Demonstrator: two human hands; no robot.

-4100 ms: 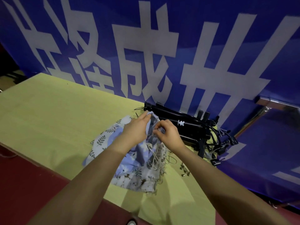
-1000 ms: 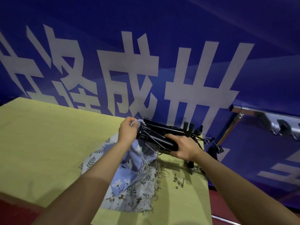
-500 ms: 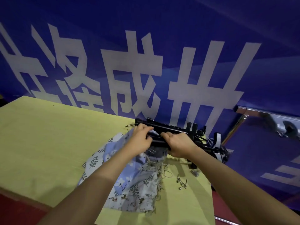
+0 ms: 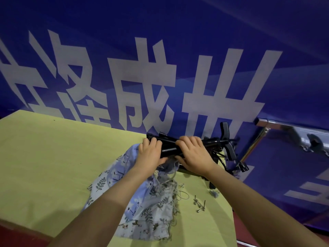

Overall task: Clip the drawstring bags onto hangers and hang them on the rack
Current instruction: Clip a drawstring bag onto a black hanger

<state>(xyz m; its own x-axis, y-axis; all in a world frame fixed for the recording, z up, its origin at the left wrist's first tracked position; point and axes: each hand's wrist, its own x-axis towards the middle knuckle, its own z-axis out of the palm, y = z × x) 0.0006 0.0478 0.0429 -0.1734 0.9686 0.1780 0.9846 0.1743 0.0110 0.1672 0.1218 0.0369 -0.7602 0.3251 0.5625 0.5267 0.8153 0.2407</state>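
Step in hand, as judged: you are fitting a bag mouth to a hanger; nothing is clipped or hung yet.

Your left hand (image 4: 150, 154) and right hand (image 4: 193, 154) both sit on the bundle of black plastic clip hangers (image 4: 169, 148) at the far edge of the yellow-green desk (image 4: 44, 157). Each grip is curled round the black bars, fingers over the top, thumbs beneath. Whether cloth is pinched under your left thumb cannot be told.

The blue floral cotton drawstring bags (image 4: 142, 202) lie in a heap on the desk, directly below your hands; their gathered top reaches up to the hangers and their pale cords trail loose.

Next move, as judged: free one hanger from the tangle, open a clip and seat the bag's hem squarely in it. The interlocked hooks at the right end may drag the others along.

The chrome metal rack rail (image 4: 277, 124) stands at the right, apart from the desk.

Small loose metal rivets (image 4: 200, 205) lie beside the bags.

Writing: the blue banner (image 4: 178, 32) behind carries large white Chinese characters; "成" is readable, the rest cropped or unclear. No brand visible
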